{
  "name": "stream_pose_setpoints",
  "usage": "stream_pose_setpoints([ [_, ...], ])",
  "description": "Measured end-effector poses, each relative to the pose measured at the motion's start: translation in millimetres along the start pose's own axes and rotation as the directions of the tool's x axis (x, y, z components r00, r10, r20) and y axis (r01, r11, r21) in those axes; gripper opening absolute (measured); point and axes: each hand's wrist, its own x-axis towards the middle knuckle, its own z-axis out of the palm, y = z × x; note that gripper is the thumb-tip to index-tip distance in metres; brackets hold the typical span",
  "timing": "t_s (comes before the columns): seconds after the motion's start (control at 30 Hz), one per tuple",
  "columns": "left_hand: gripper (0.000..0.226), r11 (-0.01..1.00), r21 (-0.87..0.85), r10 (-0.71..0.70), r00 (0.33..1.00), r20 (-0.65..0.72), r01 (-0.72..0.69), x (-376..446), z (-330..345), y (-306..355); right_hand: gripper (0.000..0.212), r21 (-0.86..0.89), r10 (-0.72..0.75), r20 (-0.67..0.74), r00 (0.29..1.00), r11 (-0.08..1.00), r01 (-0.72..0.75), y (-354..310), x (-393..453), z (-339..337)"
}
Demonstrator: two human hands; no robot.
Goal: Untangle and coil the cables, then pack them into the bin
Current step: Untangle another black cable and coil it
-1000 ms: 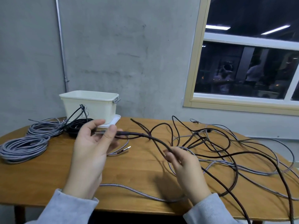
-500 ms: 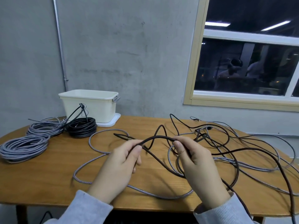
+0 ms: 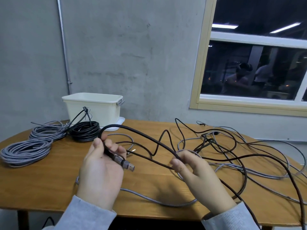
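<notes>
A dark brown braided cable (image 3: 141, 135) arcs between my two hands above the wooden table (image 3: 49, 183). My left hand (image 3: 101, 170) grips it near its USB plug (image 3: 127, 165), which sticks out to the right of my fingers. My right hand (image 3: 194, 170) pinches the same cable further along, forming a loop. The rest of this cable trails into a tangle (image 3: 224, 146) with a grey cable on the right half of the table. The cream bin (image 3: 93, 108) stands at the back left, open on top.
Two grey coils (image 3: 25, 151) (image 3: 48, 132) and a black coil (image 3: 84, 132) lie at the left, in front of the bin. A loose grey braided cable (image 3: 157, 200) runs under my hands. A window is in the wall at right.
My left hand has shifted along the brown cable to hold it at the plug end. The loop between my hands has been lifted and widened, and my hands have moved apart.
</notes>
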Motion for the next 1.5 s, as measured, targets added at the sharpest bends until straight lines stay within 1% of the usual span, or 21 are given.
stream_pose_setpoints([
  [0.07, 0.025, 0.992, -0.114, -0.063, 0.998, -0.030, 0.059, 2.2, 0.2, 4.0, 0.016, -0.059, 0.023, 0.092, 0.996, 0.998, -0.017, 3.4, -0.2, 6.8],
  [0.13, 0.026, 0.993, -0.095, -0.073, 0.996, -0.045, 0.069, 2.9, 1.5, 5.0, 0.023, -0.053, 0.008, 0.087, 0.996, 0.999, -0.003, 5.4, 0.3, 13.3],
  [0.23, 0.028, 0.992, 0.124, -0.036, 0.999, -0.034, 0.039, -2.0, 3.5, -0.3, 0.032, 0.023, -0.044, -0.099, 0.994, 0.999, 0.047, -0.4, -0.6, 14.5],
  [0.33, 0.022, 0.908, 0.417, -0.042, 0.999, 0.017, 0.031, -10.3, -1.6, -10.4, 0.038, 0.058, -0.106, -0.237, 0.966, 0.991, 0.124, -9.0, -2.1, 5.3],
  [0.4, 0.017, 0.850, 0.525, -0.091, 0.995, 0.050, 0.051, -14.9, -5.8, -16.6, 0.042, 0.048, -0.152, -0.218, 0.964, 0.985, 0.167, -15.2, -3.9, 0.7],
  [0.53, 0.025, 0.790, 0.595, -0.230, 0.971, 0.061, 0.150, -23.2, -6.0, -26.7, 0.044, -0.015, -0.200, -0.165, 0.966, 0.980, 0.200, -16.7, -4.9, 2.7],
  [0.67, 0.026, 0.790, 0.575, -0.292, 0.955, 0.051, 0.211, -26.6, -5.1, -28.7, 0.040, -0.075, -0.138, -0.148, 0.979, 0.989, 0.128, -13.4, -4.2, 6.2],
  [0.73, 0.021, 0.798, 0.553, -0.326, 0.943, 0.061, 0.240, -30.3, -3.4, -30.4, 0.032, -0.059, -0.102, -0.145, 0.984, 0.994, 0.094, -13.2, -3.5, 8.6],
  [0.8, 0.011, 0.791, 0.562, -0.344, 0.936, 0.081, 0.242, -36.3, 0.1, -33.5, 0.022, 0.002, -0.113, -0.120, 0.986, 0.993, 0.114, -17.4, -3.2, 12.0],
  [0.87, 0.003, 0.768, 0.598, -0.348, 0.933, 0.089, 0.230, -41.3, 3.0, -36.3, 0.021, 0.081, -0.093, -0.081, 0.992, 0.992, 0.099, -19.8, -3.9, 13.2],
  [0.93, 0.009, 0.724, 0.662, -0.334, 0.938, 0.091, 0.193, -42.1, 1.8, -38.2, 0.016, 0.094, -0.068, -0.081, 0.994, 0.993, 0.076, -17.1, -3.4, 13.4],
  [1.0, 0.016, 0.643, 0.758, -0.301, 0.946, 0.118, 0.110, -41.7, -1.2, -38.7, 0.022, 0.034, -0.059, -0.126, 0.990, 0.997, 0.064, -13.1, -2.7, 15.0],
  [1.1, 0.012, 0.501, 0.865, -0.306, 0.931, 0.199, -0.020, -42.7, -3.0, -37.9, 0.018, 0.054, 0.003, -0.187, 0.982, 0.998, 0.007, -13.8, -0.6, 16.3],
  [1.17, 0.007, 0.448, 0.888, -0.311, 0.913, 0.264, -0.104, -39.6, -4.1, -35.6, 0.022, 0.049, 0.030, -0.201, 0.979, 0.999, -0.021, -14.1, 0.0, 13.9],
  [1.27, 0.055, 0.413, 0.877, -0.155, 0.930, 0.333, -0.245, -26.0, -13.8, -32.2, 0.023, -0.006, 0.049, -0.184, 0.982, 0.999, -0.051, -11.6, -0.4, 9.2],
  [1.3, 0.062, 0.362, 0.870, -0.085, 0.918, 0.388, -0.334, -22.9, -13.9, -28.8, 0.021, -0.030, 0.048, -0.168, 0.985, 0.998, -0.054, -12.0, -1.1, 8.1],
  [1.33, 0.066, 0.284, 0.853, -0.039, 0.884, 0.466, -0.438, -20.6, -13.4, -25.2, 0.019, -0.057, 0.039, -0.149, 0.988, 0.997, -0.048, -13.1, -1.6, 7.7],
  [1.4, 0.068, 0.169, 0.804, -0.031, 0.812, 0.582, -0.570, -17.4, -12.2, -20.0, 0.014, -0.107, -0.001, -0.098, 0.995, 0.994, -0.010, -18.9, -2.7, 7.2],
  [1.43, 0.068, 0.167, 0.796, -0.053, 0.801, 0.597, -0.582, -17.0, -10.4, -19.4, 0.017, -0.125, -0.028, -0.062, 0.998, 0.992, 0.020, -22.9, -3.3, 7.6],
  [1.47, 0.067, 0.217, 0.799, -0.081, 0.805, 0.587, -0.561, -15.8, -9.8, -20.9, 0.025, -0.135, -0.060, -0.026, 0.998, 0.989, 0.056, -26.6, -3.6, 8.2],
  [1.5, 0.065, 0.311, 0.801, -0.113, 0.817, 0.565, -0.511, -15.6, -8.7, -22.6, 0.029, -0.136, -0.104, 0.000, 0.995, 0.985, 0.103, -28.1, -3.5, 9.0],
])
